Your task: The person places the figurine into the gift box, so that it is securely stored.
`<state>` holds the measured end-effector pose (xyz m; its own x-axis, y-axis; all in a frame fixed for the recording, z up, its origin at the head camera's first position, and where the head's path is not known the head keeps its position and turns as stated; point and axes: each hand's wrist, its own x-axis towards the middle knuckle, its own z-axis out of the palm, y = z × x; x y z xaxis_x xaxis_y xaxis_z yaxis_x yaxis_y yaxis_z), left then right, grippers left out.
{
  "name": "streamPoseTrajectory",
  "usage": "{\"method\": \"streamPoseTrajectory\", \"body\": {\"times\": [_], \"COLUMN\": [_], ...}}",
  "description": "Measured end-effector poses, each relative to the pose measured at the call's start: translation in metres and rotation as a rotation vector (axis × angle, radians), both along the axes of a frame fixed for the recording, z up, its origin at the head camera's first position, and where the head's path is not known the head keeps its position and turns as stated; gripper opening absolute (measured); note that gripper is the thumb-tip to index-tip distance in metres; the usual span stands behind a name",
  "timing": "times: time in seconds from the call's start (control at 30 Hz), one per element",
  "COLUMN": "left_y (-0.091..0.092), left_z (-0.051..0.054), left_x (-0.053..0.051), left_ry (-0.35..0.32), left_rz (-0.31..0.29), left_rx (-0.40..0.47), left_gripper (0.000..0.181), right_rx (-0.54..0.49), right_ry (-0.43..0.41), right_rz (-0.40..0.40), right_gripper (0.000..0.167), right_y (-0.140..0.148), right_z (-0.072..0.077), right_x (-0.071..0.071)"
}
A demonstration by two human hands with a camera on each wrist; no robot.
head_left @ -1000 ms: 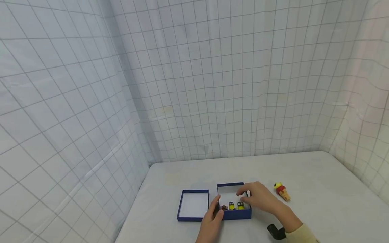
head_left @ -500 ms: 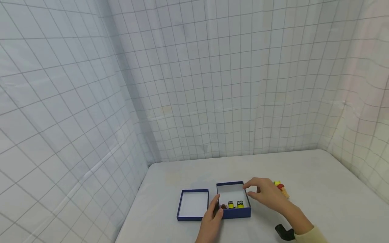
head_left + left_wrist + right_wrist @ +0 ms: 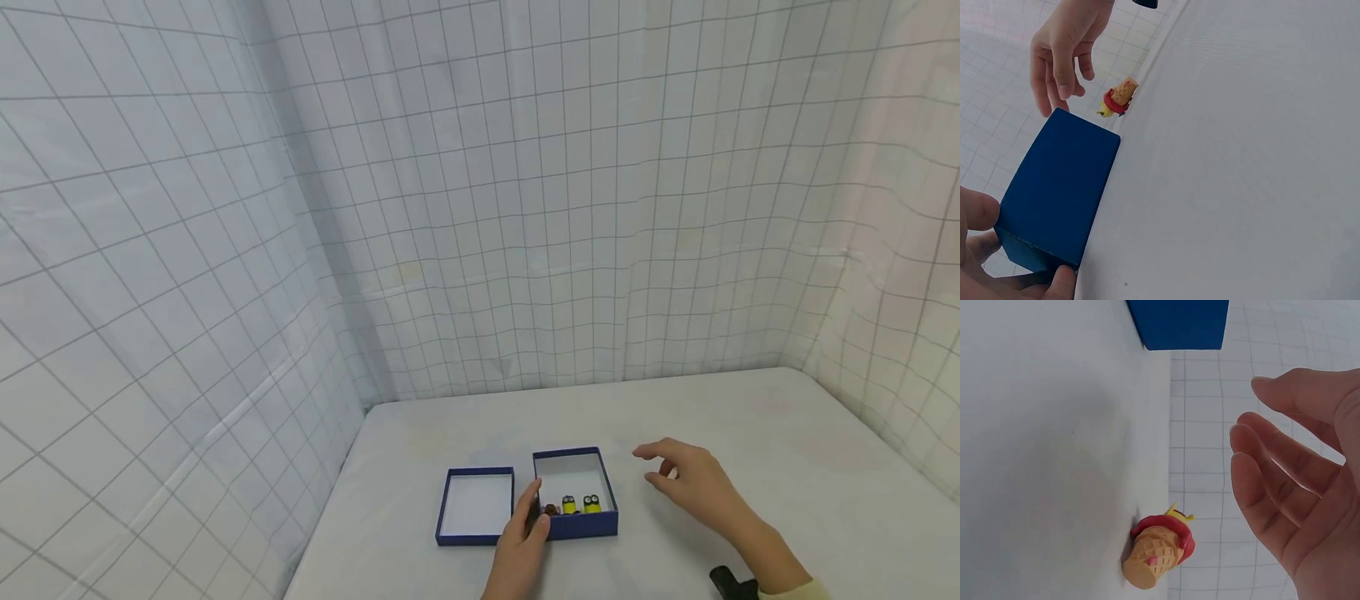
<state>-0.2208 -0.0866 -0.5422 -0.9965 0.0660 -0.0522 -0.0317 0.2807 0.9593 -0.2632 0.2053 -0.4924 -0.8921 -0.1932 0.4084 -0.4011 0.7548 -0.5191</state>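
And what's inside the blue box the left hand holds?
Two yellow figures and a brown one, along the near wall, which hides their lower parts. Anything behind the left hand is hidden.

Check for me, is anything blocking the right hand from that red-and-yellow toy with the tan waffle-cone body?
Nothing visible does: the right wrist view shows only a gap between the right hand and the waffle-cone toy. The open blue rectangular box stands off to one side.

Grid-lined white sheeting [image 3: 480,192] hangs behind a white table [image 3: 765,425].
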Motion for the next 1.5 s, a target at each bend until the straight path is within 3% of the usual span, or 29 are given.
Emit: {"method": "streamPoseTrajectory", "body": {"times": [0.27,0.4,0.87,1.17,1.5], "left_y": [0.003,0.004,0.005,0.006,0.001], "left_z": [0.004,0.004,0.002,0.0,0.001], "left_x": [-0.001,-0.003,-0.003,-0.004,0.004], "left_ry": [0.003,0.013,-0.004,-0.009,-0.003], "left_rz": [-0.005,-0.004,-0.01,0.0,0.004], "left_rx": [0.013,0.01,0.016,0.014,0.003], "left_gripper": [0.052,0.052,0.052,0.052,0.052], "right_rx": [0.011,0.005,0.003,0.031,0.035], "right_ry": [0.149,0.175,0.075,-0.039,-0.154], "right_rz": [-0.05,-0.08,-0.15,-0.143,-0.125], "right_gripper": [0.036,0.035,0.046,0.055,0.071], "right_y": [0.024,0.032,0.06,0.064,0.058], "right_z": [-0.004,-0.005,-0.025,-0.034,-0.045], "right_x": [-0.005,-0.008,-0.011,-0.017,-0.014]}}
